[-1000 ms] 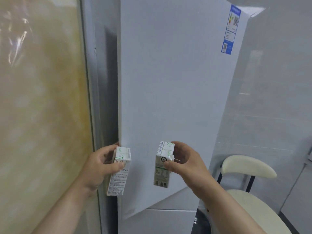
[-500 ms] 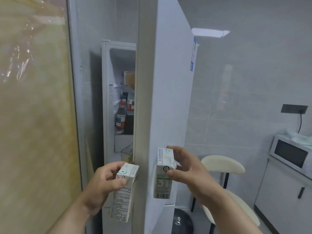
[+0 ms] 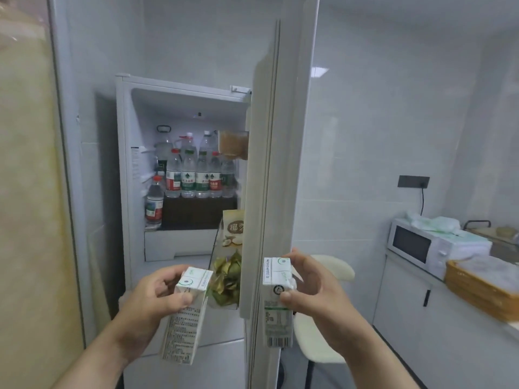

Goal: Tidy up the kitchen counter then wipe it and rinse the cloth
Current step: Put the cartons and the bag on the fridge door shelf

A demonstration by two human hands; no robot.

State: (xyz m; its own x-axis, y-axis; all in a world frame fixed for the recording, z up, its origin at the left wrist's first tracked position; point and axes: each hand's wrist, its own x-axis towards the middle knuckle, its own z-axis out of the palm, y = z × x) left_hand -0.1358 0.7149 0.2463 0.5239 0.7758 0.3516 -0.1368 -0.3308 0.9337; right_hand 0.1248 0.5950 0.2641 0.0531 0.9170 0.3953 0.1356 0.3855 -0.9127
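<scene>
One door [image 3: 269,192] behind right carton [image 3: 276,313], beside left carton [image 3: 184,318].

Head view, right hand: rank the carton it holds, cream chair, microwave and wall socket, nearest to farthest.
1. carton: gripped in the right hand itself.
2. cream chair: just behind and below the hand.
3. microwave: off to the right, beyond the chair.
4. wall socket: farthest back, up above the microwave.

Bottles [image 3: 196,175] stand inside the fridge [image 3: 126,164], microwave [image 3: 418,245] far right.
</scene>
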